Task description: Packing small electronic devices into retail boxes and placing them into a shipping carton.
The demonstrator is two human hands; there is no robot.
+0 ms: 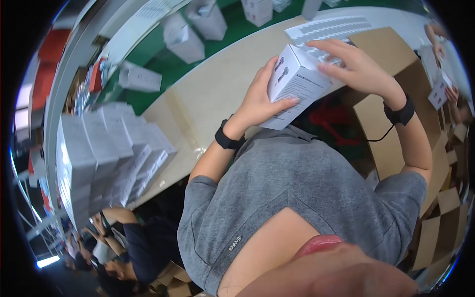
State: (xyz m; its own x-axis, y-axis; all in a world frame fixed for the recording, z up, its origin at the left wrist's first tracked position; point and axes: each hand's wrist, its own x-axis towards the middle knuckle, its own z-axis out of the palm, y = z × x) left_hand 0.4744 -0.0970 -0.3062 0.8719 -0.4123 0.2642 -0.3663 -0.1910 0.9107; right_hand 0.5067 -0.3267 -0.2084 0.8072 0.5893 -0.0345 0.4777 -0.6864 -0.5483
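Note:
A white printed carton box, with small dark product pictures on one side, is tilted in front of my chest. My left hand grips it from the left, thumb across the near printed face. At the box's upper right end is my right hand, its fingers stretched out and apart. Those fingertips are at or against the end of the box; whether they touch a flap I cannot tell. Black bands circle both wrists, and a cable runs from the right one.
Stacked white boxes stand left on the pale table. Beyond, a green belt carries open white boxes. A sheet of white strips lies near an open brown carton at right. Other people work at lower left and far right.

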